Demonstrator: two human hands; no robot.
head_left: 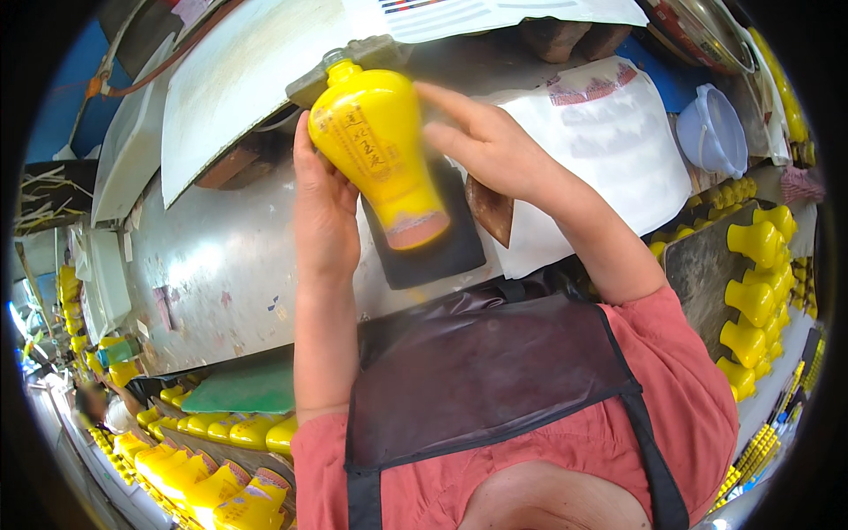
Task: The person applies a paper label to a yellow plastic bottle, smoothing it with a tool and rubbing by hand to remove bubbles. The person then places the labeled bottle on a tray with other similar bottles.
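A glossy yellow vase-shaped bottle (380, 132) leans in front of me, its narrow neck pointing away. Dark lettering runs down its front, and a reddish patterned band circles the base. My left hand (325, 208) grips the bottle's left side, with some fingers hidden behind it. On the opposite side, my right hand (481, 146) holds the shoulder between outstretched fingers and thumb. Below the bottle lies a dark pad (455, 252). Beside my right wrist is a brown pointed piece (492, 210), partly covered by the hand.
White sheets with printed decals (618, 150) lie right on the metal table (221, 291). A pale board (238, 97) rests on bricks at the far left. A light blue bucket (711, 132) stands right. Yellow bottles (203, 481) line boards at both sides; another person (115, 411) is far left.
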